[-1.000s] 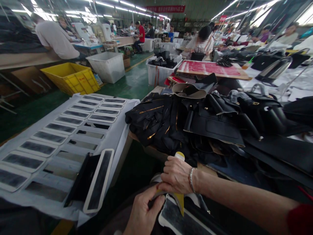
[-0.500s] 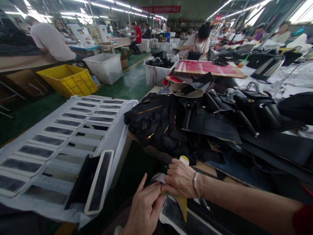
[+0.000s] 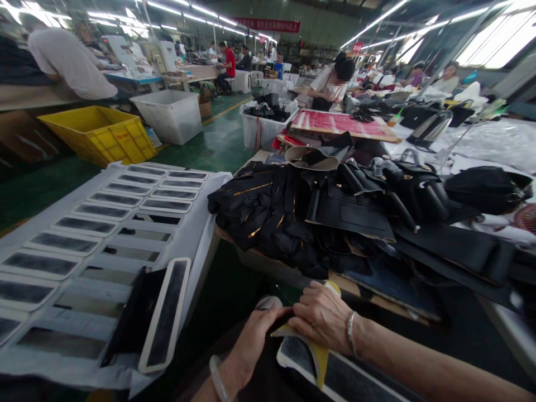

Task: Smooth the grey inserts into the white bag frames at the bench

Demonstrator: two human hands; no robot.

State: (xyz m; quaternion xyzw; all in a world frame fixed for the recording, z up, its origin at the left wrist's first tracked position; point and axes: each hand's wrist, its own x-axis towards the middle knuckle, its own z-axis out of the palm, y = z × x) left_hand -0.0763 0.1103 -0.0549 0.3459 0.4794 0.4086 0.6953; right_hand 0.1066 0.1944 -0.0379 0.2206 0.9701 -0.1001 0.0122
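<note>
My right hand, with a bracelet on the wrist, is closed over a yellow-and-white peeling strip that curls down below its fingers. A rounded yellow end shows behind the knuckles; I cannot tell whether it belongs to the strip. Close beside it, my left hand has its fingers pressed together toward my right fingertips; what they pinch is hidden. Under both hands lies a long dark panel with a pale border, partly cut off by the frame edge.
To the left, a white-covered table bears rows of similar panels, with one leaning panel at its near corner. Black fabric pieces with gold zippers and black bag parts are heaped ahead. Beyond stand a yellow bin and several people.
My left hand has drawn its raised finger in and lowered beside the right hand. My right hand has shifted slightly right and down in view. The camera has turned a little right.
</note>
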